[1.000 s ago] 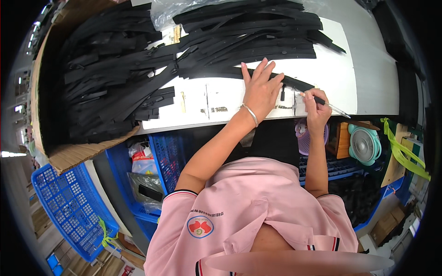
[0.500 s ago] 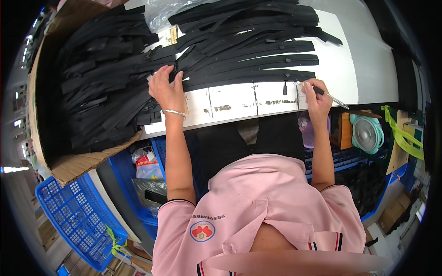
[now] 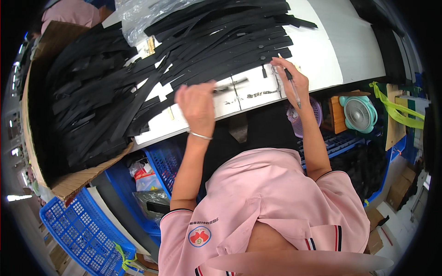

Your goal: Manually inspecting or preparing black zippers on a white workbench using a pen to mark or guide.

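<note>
Pen [image 3: 288, 75]: clear barrel, black grip, slanting in the right hand [image 3: 299, 83] | One strip [image 3: 235, 84]: black, narrow, motion-blurred, in the left hand [image 3: 197, 108] | Row of strips [image 3: 221, 50]: black, flat, overlapping, across the white board [image 3: 322, 55]

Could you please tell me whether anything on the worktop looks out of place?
Yes: at the far right of the black strips, one slanting strip juts out past its neighbours' ends. Dark, patchy marks also smudge the white board.
</note>
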{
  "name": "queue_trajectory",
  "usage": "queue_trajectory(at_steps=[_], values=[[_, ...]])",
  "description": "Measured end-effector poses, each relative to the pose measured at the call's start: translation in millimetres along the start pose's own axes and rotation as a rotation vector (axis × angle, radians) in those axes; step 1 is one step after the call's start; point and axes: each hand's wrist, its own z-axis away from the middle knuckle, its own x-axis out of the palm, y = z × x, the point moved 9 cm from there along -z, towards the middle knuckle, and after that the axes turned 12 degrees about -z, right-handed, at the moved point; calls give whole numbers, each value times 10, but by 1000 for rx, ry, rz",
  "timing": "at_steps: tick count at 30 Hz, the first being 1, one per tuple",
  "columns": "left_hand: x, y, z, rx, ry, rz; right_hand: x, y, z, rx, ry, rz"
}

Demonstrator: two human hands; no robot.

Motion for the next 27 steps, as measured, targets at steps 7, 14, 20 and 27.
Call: queue_trajectory(at_steps=[7,14,20,27], values=[[211,535,226,62,-5,47,-158,-60,298,146,151,-223],[316,598,224,58,-48,66,218,-708,658,-361,-66,335],[292,352,333,0,-159,-71,-4,-506,661,-334,-17,436],[107,33,589,-148,-223,-197,-239,-267,677,-306,84,543]])
